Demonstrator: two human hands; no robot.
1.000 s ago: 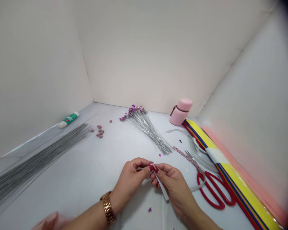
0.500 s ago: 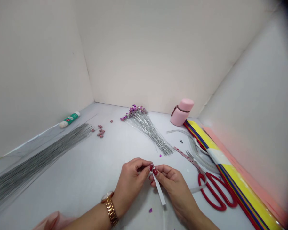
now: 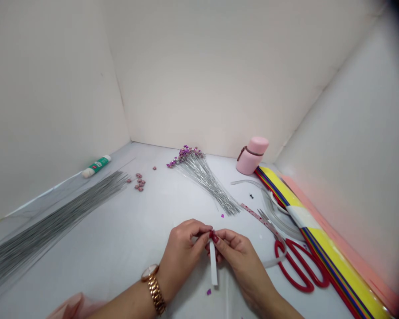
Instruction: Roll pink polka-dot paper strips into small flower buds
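Note:
At the front middle of the table, my left hand (image 3: 190,243) and my right hand (image 3: 236,248) meet fingertip to fingertip. Both pinch the upper end of a narrow white paper strip (image 3: 213,266), whose free end hangs down toward me. The pinched end is hidden behind the fingers, and whether anything else is held there I cannot make out. Small purple pieces lie close by: one purple piece (image 3: 209,292) below the strip and another purple piece (image 3: 222,215) beyond the hands. A gold watch is on my left wrist.
A bundle of wire stems with purple tips (image 3: 208,177) lies beyond my hands. Bare grey wires (image 3: 63,217), small pink beads (image 3: 139,182) and a glue stick (image 3: 96,166) are on the left. Red-handled scissors (image 3: 299,266), coloured sheets (image 3: 335,257) and a pink flask (image 3: 252,155) are on the right.
The strip's free end has swung left and now hangs nearly straight down. My fingertips have drawn slightly closer together; the other things lie as before.

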